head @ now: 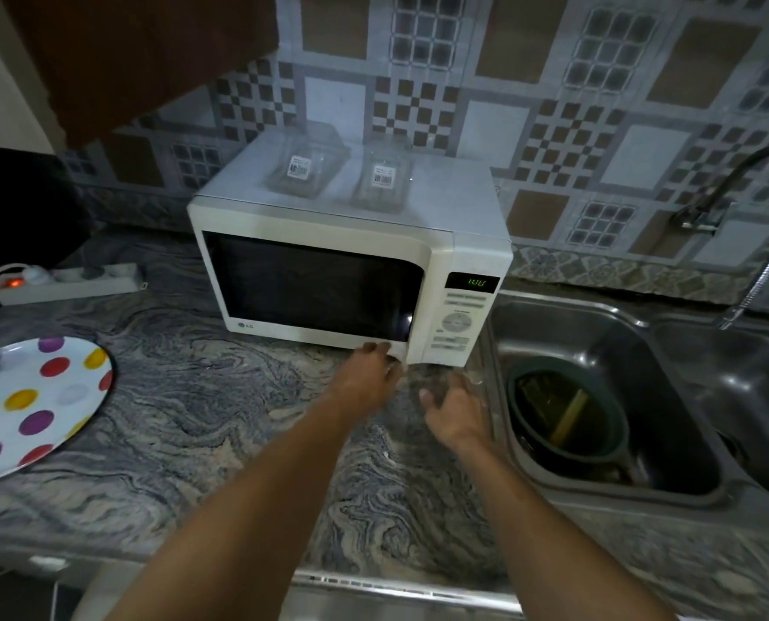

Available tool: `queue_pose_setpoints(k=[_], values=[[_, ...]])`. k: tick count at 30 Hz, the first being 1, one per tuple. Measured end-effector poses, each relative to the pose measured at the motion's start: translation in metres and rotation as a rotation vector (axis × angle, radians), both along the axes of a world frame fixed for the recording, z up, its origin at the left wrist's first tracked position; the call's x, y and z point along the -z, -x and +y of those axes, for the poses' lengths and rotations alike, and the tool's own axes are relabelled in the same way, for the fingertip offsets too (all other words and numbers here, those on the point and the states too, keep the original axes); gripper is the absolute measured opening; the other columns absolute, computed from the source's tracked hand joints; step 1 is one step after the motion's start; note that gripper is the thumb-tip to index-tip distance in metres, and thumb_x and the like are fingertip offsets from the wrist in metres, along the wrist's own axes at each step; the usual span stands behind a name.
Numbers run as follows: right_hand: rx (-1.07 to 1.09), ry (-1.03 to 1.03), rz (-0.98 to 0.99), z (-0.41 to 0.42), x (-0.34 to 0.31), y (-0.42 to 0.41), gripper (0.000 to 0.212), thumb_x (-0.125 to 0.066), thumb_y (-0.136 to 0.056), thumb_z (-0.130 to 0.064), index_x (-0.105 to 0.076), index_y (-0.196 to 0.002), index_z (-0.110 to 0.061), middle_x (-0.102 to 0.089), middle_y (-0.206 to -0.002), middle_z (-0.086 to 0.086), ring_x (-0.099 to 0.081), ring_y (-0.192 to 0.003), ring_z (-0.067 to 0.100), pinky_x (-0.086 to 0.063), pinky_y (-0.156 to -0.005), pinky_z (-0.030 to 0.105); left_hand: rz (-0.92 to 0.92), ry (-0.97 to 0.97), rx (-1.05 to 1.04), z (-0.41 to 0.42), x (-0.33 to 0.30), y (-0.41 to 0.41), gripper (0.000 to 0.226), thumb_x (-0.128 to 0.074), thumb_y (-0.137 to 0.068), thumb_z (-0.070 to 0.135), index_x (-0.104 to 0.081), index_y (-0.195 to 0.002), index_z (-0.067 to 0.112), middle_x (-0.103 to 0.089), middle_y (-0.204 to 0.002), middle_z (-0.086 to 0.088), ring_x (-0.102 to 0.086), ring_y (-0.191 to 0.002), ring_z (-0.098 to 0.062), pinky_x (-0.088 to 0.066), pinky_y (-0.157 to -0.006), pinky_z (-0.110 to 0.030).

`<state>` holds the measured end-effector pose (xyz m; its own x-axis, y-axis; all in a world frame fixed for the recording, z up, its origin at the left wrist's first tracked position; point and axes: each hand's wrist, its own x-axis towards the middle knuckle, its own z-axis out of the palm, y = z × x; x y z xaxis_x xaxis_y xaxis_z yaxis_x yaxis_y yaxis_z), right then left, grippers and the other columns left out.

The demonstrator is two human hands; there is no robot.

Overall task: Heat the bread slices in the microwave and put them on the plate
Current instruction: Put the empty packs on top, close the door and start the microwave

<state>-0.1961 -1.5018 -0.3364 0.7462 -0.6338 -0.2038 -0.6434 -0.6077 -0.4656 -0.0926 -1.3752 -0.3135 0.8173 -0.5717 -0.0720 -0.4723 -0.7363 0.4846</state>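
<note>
Marbled table (185, 396) at frame centre: white microwave (342, 266), door closed, display lit; left hand (369, 378) touches its lower edge, right hand (456, 407) loosely open; spotted plate (37, 405) lower left.

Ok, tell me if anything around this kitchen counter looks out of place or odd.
Two things stand out. Two clear plastic containers sit on top of the white microwave. A dark green bowl of murky liquid sits in the steel sink. The spotted plate bears no bread.
</note>
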Motion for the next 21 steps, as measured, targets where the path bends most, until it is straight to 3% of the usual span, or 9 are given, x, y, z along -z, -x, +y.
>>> queue_pose_setpoints(k=[3, 7, 9, 11, 14, 21], values=[[-0.134, 0.054, 0.024, 0.024, 0.017, 0.009, 0.071, -0.042, -0.104, -0.045, -0.020, -0.159, -0.007, -0.011, -0.168, 0.010, -0.011, -0.154, 0.027, -0.018, -0.123, 0.035, -0.037, -0.156, -0.026, 0.068, 0.047, 0.005, 0.067, -0.031, -0.102, 0.051, -0.020, -0.156, 0.012, -0.020, -0.162, -0.011, -0.018, -0.149, -0.027, -0.011, -0.122, -0.043], [-0.288, 0.121, 0.066, 0.061, 0.049, 0.011, 0.068, -0.027, -0.106, -0.047, -0.014, -0.161, -0.009, 0.003, -0.168, 0.011, 0.006, -0.155, 0.028, 0.001, -0.125, 0.044, -0.011, -0.299, -0.102, 0.138, 0.085, 0.007, 0.077, -0.008, -0.098, 0.060, 0.002, -0.157, 0.012, 0.008, -0.165, -0.007, 0.010, -0.152, -0.022, 0.009, -0.122, -0.041], [-0.316, 0.143, 0.098, 0.078, 0.063, 0.018, 0.073, -0.007, -0.102, -0.054, -0.003, -0.162, -0.012, 0.011, -0.168, 0.009, 0.013, -0.154, 0.025, 0.007, -0.124, 0.046, -0.045, -0.283, -0.103, 0.150, 0.094, 0.012, 0.087, 0.009, -0.089, 0.066, 0.005, -0.157, 0.011, 0.011, -0.165, -0.007, 0.014, -0.151, -0.021, 0.009, -0.122, -0.041], [-0.286, 0.222, 0.068, 0.090, 0.076, 0.025, 0.080, 0.009, -0.094, -0.056, 0.001, -0.161, -0.013, 0.012, -0.167, 0.006, 0.013, -0.154, 0.022, 0.008, -0.124, 0.046, -0.099, -0.255, -0.109, 0.152, 0.101, 0.016, 0.088, 0.014, -0.089, 0.065, 0.002, -0.157, 0.011, 0.008, -0.165, -0.007, 0.012, -0.151, -0.020, 0.007, -0.123, -0.041], [-0.238, 0.297, 0.003, 0.094, 0.085, 0.028, 0.069, -0.003, -0.102, -0.051, -0.001, -0.161, -0.016, 0.007, -0.167, 0.002, 0.009, -0.155, 0.018, 0.006, -0.125, 0.044, -0.141, -0.206, -0.135, 0.152, 0.104, 0.018, 0.075, -0.001, -0.099, 0.057, -0.004, -0.158, 0.012, 0.003, -0.165, -0.005, 0.008, -0.152, -0.019, 0.003, -0.123, -0.042], [-0.219, 0.321, -0.010, 0.094, 0.086, 0.027, 0.065, -0.013, -0.105, -0.050, -0.004, -0.162, -0.019, 0.005, -0.168, -0.002, 0.009, -0.155, 0.013, 0.003, -0.126, 0.042, -0.167, -0.206, -0.109, 0.152, 0.101, 0.019, 0.070, -0.006, -0.101, 0.052, -0.002, -0.157, 0.010, 0.006, -0.165, -0.007, 0.010, -0.152, -0.021, 0.003, -0.123, -0.043]])
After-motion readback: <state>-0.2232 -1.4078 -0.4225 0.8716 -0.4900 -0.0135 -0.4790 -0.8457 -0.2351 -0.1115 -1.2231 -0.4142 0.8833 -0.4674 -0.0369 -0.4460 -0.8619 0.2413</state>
